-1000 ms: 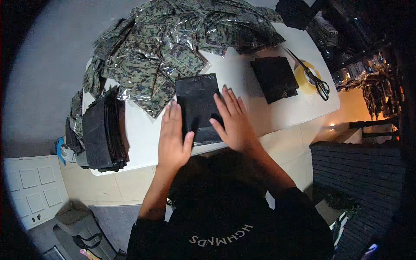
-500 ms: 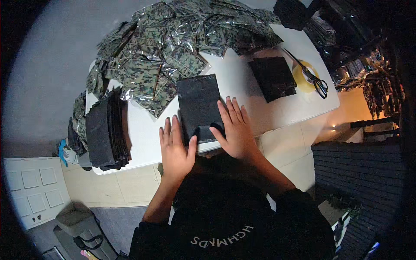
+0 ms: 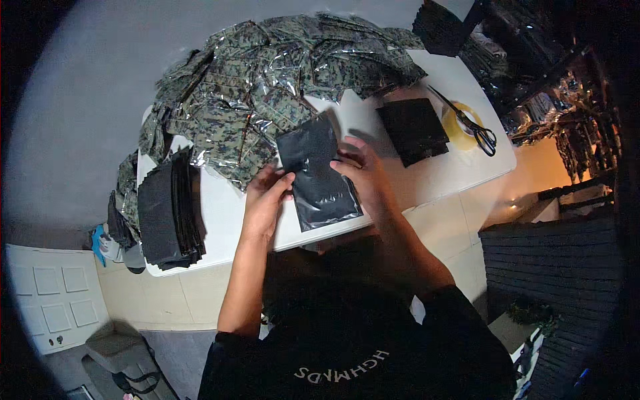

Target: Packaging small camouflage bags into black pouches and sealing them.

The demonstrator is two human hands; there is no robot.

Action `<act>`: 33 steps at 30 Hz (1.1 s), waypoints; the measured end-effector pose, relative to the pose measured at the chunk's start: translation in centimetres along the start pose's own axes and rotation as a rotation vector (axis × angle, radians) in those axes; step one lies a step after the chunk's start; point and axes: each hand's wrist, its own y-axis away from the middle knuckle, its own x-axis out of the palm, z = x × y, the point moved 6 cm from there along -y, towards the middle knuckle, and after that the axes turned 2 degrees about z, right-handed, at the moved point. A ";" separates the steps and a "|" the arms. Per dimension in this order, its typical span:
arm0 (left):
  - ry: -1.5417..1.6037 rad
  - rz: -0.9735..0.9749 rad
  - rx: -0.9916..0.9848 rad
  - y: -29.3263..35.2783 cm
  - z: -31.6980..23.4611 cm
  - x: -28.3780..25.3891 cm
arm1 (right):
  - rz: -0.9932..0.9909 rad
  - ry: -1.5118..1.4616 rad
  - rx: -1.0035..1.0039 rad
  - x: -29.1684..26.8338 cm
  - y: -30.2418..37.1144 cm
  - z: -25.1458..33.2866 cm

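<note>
A flat black rectangular packet [image 3: 319, 173] with a glossy, clear-looking surface is raised at the near side of the white table [image 3: 227, 223], slightly tilted. My left hand [image 3: 264, 200] grips its left edge, thumb over the front and fingers curled behind. On the opposite edge, my right hand [image 3: 367, 175] holds it the same way, thumb on the front. Behind it spreads a big heap of camouflage-patterned packets [image 3: 273, 67] in clear plastic.
Left on the table stands a stack of black folded pieces [image 3: 163, 217]. To the right lie flat black pieces [image 3: 410, 130], a yellowish tape roll [image 3: 453, 130] and black-handled scissors [image 3: 475, 125] across it. Dark shelving with bagged goods [image 3: 547, 107] borders the right.
Both hands were lying flat with fingers spread, at the packet's sides. Now they grip its edges, and the packet has come up off the table and turned a little.
</note>
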 end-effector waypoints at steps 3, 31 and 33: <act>-0.108 0.139 -0.053 -0.7 -0.5 1.3 | 0.136 -0.022 -0.015 0.8 -0.6 0.6; -1.518 0.140 0.773 3.0 -2.8 4.8 | 0.463 1.041 -0.597 6.0 2.6 3.4; -1.542 0.142 0.742 2.2 -1.5 5.0 | 0.337 1.364 -0.745 6.8 1.8 1.5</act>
